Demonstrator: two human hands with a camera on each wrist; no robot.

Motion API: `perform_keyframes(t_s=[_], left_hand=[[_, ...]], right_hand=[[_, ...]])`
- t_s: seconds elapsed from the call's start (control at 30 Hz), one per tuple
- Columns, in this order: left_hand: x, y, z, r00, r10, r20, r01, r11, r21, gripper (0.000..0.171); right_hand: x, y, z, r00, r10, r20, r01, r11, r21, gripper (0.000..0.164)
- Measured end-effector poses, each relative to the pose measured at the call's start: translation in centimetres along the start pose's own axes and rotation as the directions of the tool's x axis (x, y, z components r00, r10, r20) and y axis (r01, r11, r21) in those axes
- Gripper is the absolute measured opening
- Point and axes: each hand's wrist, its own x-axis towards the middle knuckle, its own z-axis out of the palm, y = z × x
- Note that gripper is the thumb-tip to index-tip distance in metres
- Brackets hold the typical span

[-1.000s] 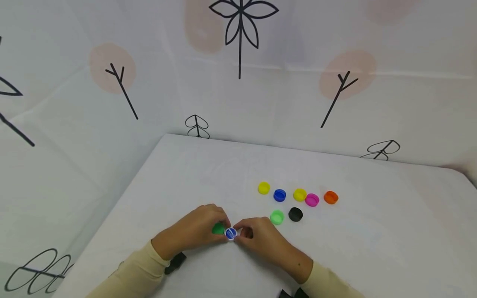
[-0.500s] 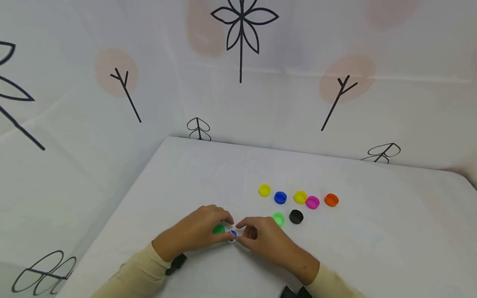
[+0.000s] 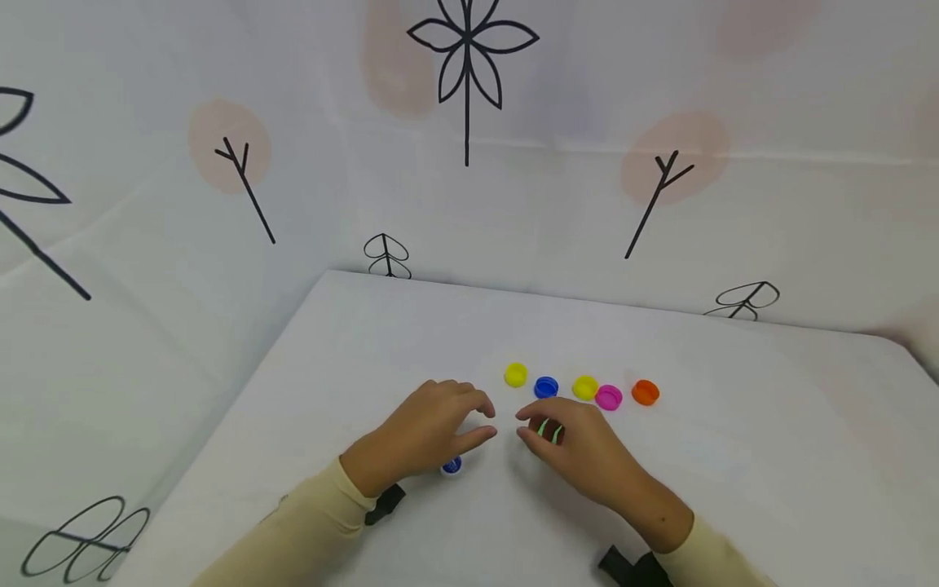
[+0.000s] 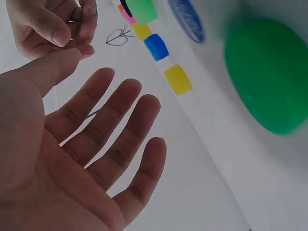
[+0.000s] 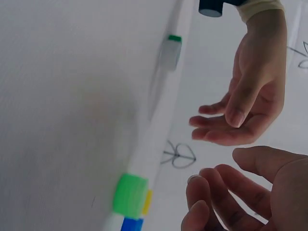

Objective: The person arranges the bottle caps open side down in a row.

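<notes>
My left hand [image 3: 433, 428] is raised off the table with loosely bent fingers and holds nothing. Just below it sits a white cap with a blue printed top [image 3: 451, 465]. A dark green cap [image 4: 269, 74] shows large in the left wrist view; in the head view the left hand hides it. Facing it, my right hand [image 3: 590, 452] is lifted with fingers and thumb apart, nothing between them. Through its finger gap a light green cap [image 5: 130, 196] appears on the table. A black cap [image 4: 126, 8] is mostly hidden.
Further back on the white table [image 3: 411, 342] lie a yellow cap [image 3: 516, 375], a blue cap [image 3: 546, 387], a second yellow cap [image 3: 584, 387], a pink cap [image 3: 608, 398] and an orange cap [image 3: 645, 392]. A patterned white cloth wall [image 3: 550, 220] stands behind the table.
Both hands have let go of the white-and-blue cap, lifted and drawn apart. They have shifted to the right and away from the person, and the right hand now covers the black cap.
</notes>
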Motion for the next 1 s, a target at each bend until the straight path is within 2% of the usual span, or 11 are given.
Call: perform_keyframes(t_s=[0.2,0.33,0.47,0.73,0.87,1.0], left_hand=[[2.0,1.1,0.5,1.000,0.005,0.002,-0.005,1.000,0.023,0.028],[3.1,1.9,0.9,1.000,0.008,0.015,-0.008,0.999,0.043,0.029],[3.8,2.4,1.4,0.999,-0.012,0.051,0.010,0.999,0.043,0.031],[4.2,3.0,2.5,0.988,-0.061,0.142,0.054,0.997,0.056,0.039],[4.1,3.2,2.7,0.983,-0.073,0.169,0.062,0.996,0.067,0.040],[3.9,3.1,3.0,0.984,-0.058,0.169,0.049,0.997,0.052,0.038]], right_hand=[[0.1,1.3,-1.0,0.997,0.069,-0.034,-0.071,0.996,-0.058,0.024],[0.5,2.0,-1.2,0.996,0.094,-0.011,-0.095,0.991,-0.097,0.028],[0.8,2.5,-1.0,0.990,0.136,0.038,-0.132,0.987,-0.088,0.032],[0.9,2.5,-0.4,0.957,0.268,0.113,-0.252,0.958,-0.138,0.048],[0.8,2.5,-0.2,0.948,0.288,0.135,-0.269,0.952,-0.145,0.045],[0.6,2.5,0.0,0.942,0.304,0.140,-0.281,0.947,-0.158,0.040]])
